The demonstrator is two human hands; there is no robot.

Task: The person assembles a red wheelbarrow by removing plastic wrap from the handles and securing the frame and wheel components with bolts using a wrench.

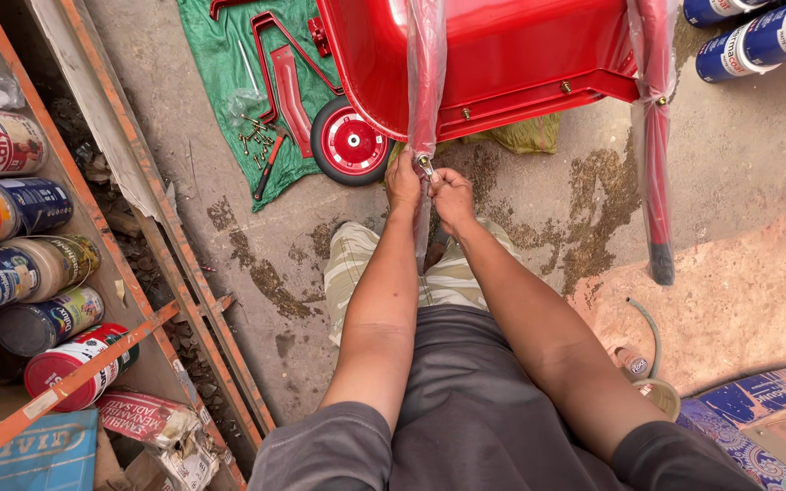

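Fingers of both hands, left hand and right hand, pinch the bolt on the wrapped handle.

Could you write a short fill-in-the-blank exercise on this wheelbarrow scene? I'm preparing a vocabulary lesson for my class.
1. Both hands, the left hand and the right hand, meet at the end of a plastic-wrapped ____ of the wheelbarrow.
2. The wheelbarrow's tray is ____ in colour.
3. The loose bolts lie on a ____ sheet.
4. The paint cans on the shelf lie on their ____.

Missing words: handle; red; green; sides
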